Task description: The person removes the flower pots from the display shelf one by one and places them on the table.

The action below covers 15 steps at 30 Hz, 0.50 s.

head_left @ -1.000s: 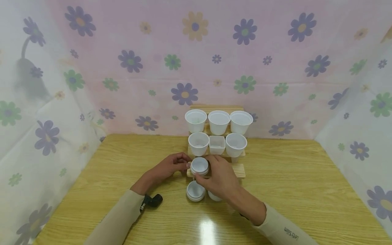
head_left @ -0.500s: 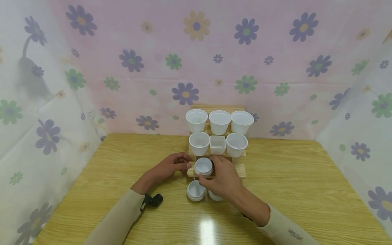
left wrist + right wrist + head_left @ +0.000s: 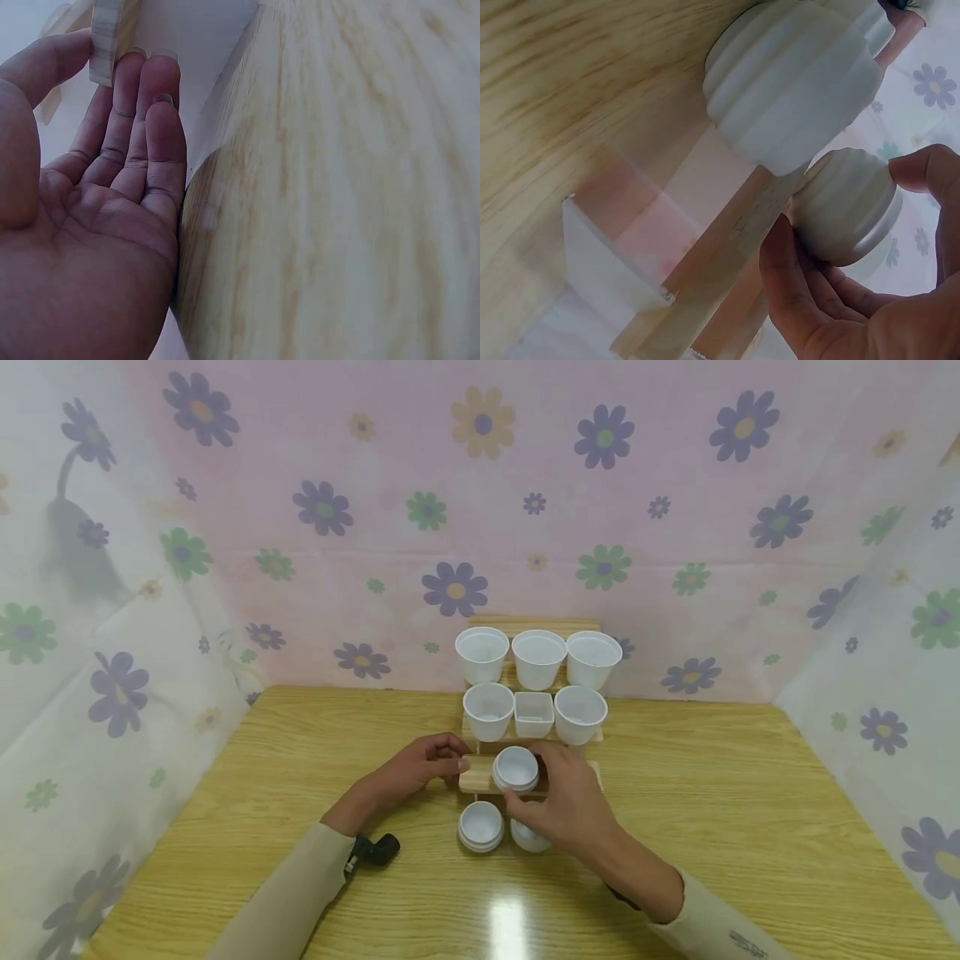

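Note:
My right hand [image 3: 573,802] grips a small white ribbed pot [image 3: 516,768] by its sides, thumb at the near side and fingers at the far side. In the head view this pot overlaps the lowest board [image 3: 477,774] of a wooden tiered stand, right of the board's left end. The right wrist view shows the same ribbed pot [image 3: 851,202] between thumb and fingers. My left hand [image 3: 420,768] pinches the board's left end; in the left wrist view thumb and fingertips lie either side of the wooden board [image 3: 111,41].
Two more white pots, a left one [image 3: 481,828] and a right one [image 3: 529,833], stand on the table before the stand. The middle tier bears two round cups and a square cup [image 3: 533,714]. Three round cups, one central [image 3: 538,658], fill the top tier by the flowered cloth [image 3: 360,527].
My right hand has moved the small pot to the right along the lowest board, baring the board's left end. My left hand stays at that end.

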Each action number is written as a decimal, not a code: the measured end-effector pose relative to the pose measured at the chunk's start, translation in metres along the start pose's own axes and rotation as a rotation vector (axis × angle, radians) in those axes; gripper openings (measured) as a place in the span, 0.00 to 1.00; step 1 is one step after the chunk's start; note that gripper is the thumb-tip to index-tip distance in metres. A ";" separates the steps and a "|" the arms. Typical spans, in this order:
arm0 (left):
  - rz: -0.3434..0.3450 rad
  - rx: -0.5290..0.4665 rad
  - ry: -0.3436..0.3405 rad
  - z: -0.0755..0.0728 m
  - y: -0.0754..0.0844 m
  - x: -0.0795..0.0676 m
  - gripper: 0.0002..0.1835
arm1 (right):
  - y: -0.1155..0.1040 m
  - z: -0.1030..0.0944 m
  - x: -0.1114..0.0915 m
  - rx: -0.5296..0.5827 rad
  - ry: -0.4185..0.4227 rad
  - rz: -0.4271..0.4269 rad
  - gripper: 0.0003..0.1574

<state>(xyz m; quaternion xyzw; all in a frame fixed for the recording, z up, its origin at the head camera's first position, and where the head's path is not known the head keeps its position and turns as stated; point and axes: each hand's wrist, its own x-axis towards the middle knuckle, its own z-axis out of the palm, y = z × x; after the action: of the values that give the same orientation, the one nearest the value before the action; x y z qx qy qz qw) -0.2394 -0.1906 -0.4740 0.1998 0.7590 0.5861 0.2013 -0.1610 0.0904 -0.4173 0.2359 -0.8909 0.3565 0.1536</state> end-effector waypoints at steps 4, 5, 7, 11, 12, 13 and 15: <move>0.007 0.001 -0.004 0.000 0.001 0.000 0.16 | 0.003 -0.004 -0.004 -0.007 0.017 -0.023 0.32; 0.008 0.000 -0.003 0.000 0.001 0.000 0.16 | 0.004 -0.005 -0.005 -0.007 0.019 -0.027 0.32; 0.008 -0.002 -0.003 0.001 0.001 0.000 0.16 | 0.005 -0.007 -0.006 -0.016 0.023 -0.033 0.32; 0.005 0.000 0.001 0.001 0.002 0.000 0.16 | 0.007 -0.010 -0.009 -0.034 0.030 -0.044 0.32; 0.006 0.001 0.000 0.000 0.002 0.000 0.16 | 0.007 -0.011 -0.010 -0.039 0.032 -0.045 0.32; 0.007 0.001 -0.001 0.000 0.002 0.000 0.16 | 0.008 -0.012 -0.011 -0.040 0.032 -0.046 0.33; 0.009 0.001 -0.004 0.000 0.002 0.000 0.16 | 0.009 -0.014 -0.013 -0.034 0.031 -0.045 0.33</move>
<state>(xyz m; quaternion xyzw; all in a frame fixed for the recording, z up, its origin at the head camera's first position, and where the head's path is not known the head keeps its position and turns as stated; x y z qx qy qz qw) -0.2390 -0.1898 -0.4717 0.2044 0.7579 0.5864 0.1999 -0.1534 0.1094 -0.4184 0.2476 -0.8888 0.3415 0.1793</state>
